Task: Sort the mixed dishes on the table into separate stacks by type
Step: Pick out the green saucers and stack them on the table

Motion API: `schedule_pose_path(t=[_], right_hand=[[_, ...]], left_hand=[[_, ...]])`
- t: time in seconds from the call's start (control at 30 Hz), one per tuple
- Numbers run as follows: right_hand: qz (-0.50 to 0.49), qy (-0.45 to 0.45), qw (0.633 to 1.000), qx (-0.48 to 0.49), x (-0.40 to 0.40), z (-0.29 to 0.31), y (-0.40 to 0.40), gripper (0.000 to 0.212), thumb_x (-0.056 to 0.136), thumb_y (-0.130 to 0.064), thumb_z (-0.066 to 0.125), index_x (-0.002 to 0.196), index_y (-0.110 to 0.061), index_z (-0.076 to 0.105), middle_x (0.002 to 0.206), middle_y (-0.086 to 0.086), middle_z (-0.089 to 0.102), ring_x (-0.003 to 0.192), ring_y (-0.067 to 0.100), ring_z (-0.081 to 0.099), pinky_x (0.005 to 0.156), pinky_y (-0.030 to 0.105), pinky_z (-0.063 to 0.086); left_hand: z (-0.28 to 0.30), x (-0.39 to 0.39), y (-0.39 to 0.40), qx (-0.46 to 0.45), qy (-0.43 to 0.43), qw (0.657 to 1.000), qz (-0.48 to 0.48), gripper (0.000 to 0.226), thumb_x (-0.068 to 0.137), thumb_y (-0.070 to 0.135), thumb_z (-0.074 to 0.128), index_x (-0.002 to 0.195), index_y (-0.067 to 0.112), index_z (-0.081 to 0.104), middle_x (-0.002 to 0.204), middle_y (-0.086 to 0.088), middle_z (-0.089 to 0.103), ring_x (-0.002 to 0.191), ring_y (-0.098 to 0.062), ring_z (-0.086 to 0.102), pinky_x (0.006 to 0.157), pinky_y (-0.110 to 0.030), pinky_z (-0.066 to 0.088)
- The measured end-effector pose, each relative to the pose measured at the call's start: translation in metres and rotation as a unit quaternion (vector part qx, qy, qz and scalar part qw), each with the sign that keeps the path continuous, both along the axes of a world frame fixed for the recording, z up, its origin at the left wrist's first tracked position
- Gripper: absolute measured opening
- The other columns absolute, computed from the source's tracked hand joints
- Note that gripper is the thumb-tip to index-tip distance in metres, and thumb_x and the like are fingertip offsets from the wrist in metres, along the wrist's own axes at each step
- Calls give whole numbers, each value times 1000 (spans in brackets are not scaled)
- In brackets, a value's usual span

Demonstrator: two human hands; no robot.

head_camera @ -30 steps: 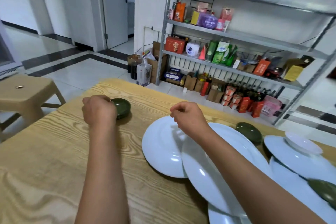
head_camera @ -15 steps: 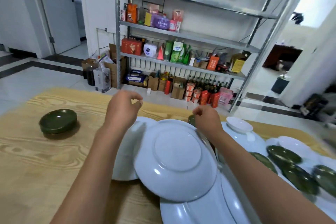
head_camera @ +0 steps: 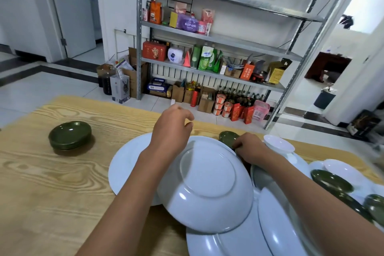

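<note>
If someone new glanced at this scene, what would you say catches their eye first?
Probably the large white plate lying upside down at the centre of the wooden table, overlapping other white plates. Next, the neat stack of green saucers standing apart at the left. The right hand reaches to a lone green saucer behind the plate, while the left hand hovers nearby.

The counter (head_camera: 52, 193) is pale yellow wood with dark swirling grain; the stacked saucers (head_camera: 70, 135) are dark olive green; the upturned plate (head_camera: 207, 189) is glossy white; the shelving (head_camera: 228, 41) is grey metal; the floor (head_camera: 41, 87) is white tile with black bands.
</note>
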State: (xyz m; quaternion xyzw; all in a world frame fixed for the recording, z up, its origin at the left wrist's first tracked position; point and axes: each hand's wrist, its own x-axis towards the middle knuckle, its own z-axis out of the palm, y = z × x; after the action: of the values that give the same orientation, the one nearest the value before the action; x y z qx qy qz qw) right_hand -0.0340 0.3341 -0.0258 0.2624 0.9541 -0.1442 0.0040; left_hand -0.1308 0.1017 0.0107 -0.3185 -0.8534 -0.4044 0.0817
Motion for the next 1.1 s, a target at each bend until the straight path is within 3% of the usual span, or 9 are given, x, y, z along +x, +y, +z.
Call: schedule_pose_path(t=[0.2, 0.33, 0.4, 0.5, 0.6, 0.7, 0.83, 0.97, 1.1], right_hand=[[30, -27, 999, 29, -2, -5, 1, 32, 75, 3, 48, 84, -10, 75, 81, 10, 69, 78, 29, 58, 67, 33, 47], [1, -18, 999, 48, -4, -8, 6, 16, 78, 1, 50, 79, 3, 67, 86, 20, 66, 81, 36, 58, 62, 33, 42], [-4, -28, 998, 61, -4, -10, 7, 19, 79, 0, 49, 74, -3, 68, 80, 16, 65, 74, 30, 54, 53, 28, 34], [-22, -13, 998, 65, -7, -13, 6, 25, 83, 0, 47, 83, -8, 71, 80, 8, 63, 75, 26, 57, 51, 25, 33], [-52, 25, 995, 82, -13, -7, 0, 19, 90, -3, 47, 83, -11, 62, 83, 7, 61, 78, 24, 55, 57, 27, 35], [-35, 102, 988, 107, -19, 8, -11, 21, 93, -4, 46, 84, -9, 65, 84, 9, 65, 78, 25, 57, 62, 32, 42], [31, 202, 975, 87, -27, 27, -42, 20, 96, -8, 49, 94, -8, 69, 86, 8, 69, 75, 23, 59, 68, 38, 51], [132, 276, 948, 87, -29, 43, -87, 20, 96, -9, 52, 104, -9, 70, 94, 5, 70, 82, 20, 61, 71, 33, 46], [203, 315, 924, 72, -28, 57, -126, 18, 95, -11, 54, 104, -9, 70, 96, 6, 70, 85, 22, 62, 74, 33, 46]], left_hand=[[1, -5, -6, -8, -4, 1000, 8, 19, 92, 22, 60, 110, 21, 68, 118, 2, 57, 104, -17, 55, 81, -30, 46], [4, -11, -13, -4, -12, 1000, 27, 19, 93, 23, 58, 109, 20, 68, 119, 1, 56, 99, -17, 57, 78, -31, 47], [4, -11, -15, 1, -17, 999, 29, 17, 94, 25, 57, 106, 20, 69, 116, 2, 57, 100, -17, 56, 77, -30, 45], [4, -14, -17, 6, -28, 999, 32, 15, 94, 25, 57, 101, 21, 69, 112, 3, 58, 97, -17, 56, 75, -28, 42], [4, -16, -20, 11, -31, 999, 32, 15, 94, 24, 56, 101, 22, 69, 111, 3, 59, 90, -15, 57, 73, -28, 42], [4, -18, -20, 12, -29, 999, 24, 18, 94, 23, 55, 106, 22, 68, 115, 2, 59, 98, -16, 58, 78, -29, 45], [1, -19, -17, 26, -36, 999, -8, 29, 94, 24, 57, 123, 21, 62, 130, 1, 55, 122, -17, 50, 98, -36, 45], [7, -17, -21, 64, -42, 995, -58, 45, 92, 23, 61, 136, 24, 51, 138, 7, 46, 119, -12, 48, 101, -34, 42], [12, -10, -48, 90, -46, 992, -76, 39, 88, 23, 67, 126, 26, 61, 133, 9, 50, 118, -9, 48, 101, -29, 38]])
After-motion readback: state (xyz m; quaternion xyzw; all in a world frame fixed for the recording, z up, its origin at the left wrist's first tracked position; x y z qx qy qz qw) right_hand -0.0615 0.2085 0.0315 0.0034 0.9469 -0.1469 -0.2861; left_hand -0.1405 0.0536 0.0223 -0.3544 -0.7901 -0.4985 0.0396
